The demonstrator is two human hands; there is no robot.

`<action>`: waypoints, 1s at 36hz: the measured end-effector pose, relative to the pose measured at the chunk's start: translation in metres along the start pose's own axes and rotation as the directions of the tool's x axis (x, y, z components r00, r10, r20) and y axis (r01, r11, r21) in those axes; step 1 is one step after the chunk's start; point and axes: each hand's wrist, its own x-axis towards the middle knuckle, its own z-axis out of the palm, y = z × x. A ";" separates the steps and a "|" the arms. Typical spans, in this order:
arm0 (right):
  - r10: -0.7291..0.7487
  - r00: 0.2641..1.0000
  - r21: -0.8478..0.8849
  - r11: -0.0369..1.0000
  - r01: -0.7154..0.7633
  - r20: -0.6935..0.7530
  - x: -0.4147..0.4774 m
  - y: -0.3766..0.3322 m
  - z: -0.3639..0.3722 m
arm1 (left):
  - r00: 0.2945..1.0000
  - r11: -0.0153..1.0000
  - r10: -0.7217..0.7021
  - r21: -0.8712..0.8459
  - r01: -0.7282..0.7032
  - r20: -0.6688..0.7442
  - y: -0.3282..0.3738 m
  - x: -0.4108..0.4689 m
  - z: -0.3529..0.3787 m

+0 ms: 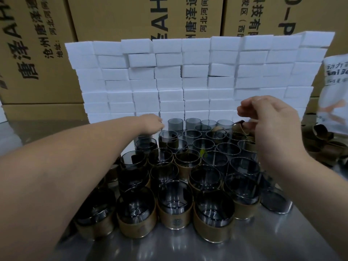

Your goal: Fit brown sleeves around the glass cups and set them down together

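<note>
Behind the crowded glass cups (205, 178), white boxes (195, 78) wall off cardboard cartons (37, 53).

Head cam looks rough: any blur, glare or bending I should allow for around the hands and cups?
Head view: the right hand is motion-smeared at its fingertips near a brown sleeve, so its grip is unclear; the white bag at the right edge is blurred; soft glare streaks the metal table; wide-angle bending bows the cardboard boxes.
</note>
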 end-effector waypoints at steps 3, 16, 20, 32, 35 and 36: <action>0.013 1.000 -0.161 0.987 -0.011 0.014 0.020 0.011 -0.010 | 0.990 0.989 -0.138 0.054 0.139 -0.018 -0.014 -0.001 -0.002; 0.281 0.957 -0.955 0.295 -0.015 0.072 0.108 0.107 -0.097 | 0.983 0.977 -0.181 0.118 0.177 0.027 -0.038 0.000 0.011; 0.424 0.897 -0.988 0.136 0.071 0.123 0.108 0.120 -0.107 | 0.978 0.977 -0.208 0.052 0.208 -0.010 -0.035 0.000 0.014; 0.471 0.854 -0.970 0.013 0.243 0.220 0.112 0.144 -0.085 | 0.773 0.873 -0.368 -0.479 0.095 -0.517 -0.011 -0.011 -0.008; 0.468 0.847 -0.951 -0.045 0.307 0.251 0.119 0.147 -0.079 | 0.686 0.687 -0.492 -0.723 -0.072 -0.536 0.005 -0.015 -0.019; 0.465 0.840 -0.937 -0.062 0.345 0.279 0.121 0.149 -0.078 | 0.669 0.602 -0.542 -0.791 -0.113 -0.509 0.014 -0.018 -0.023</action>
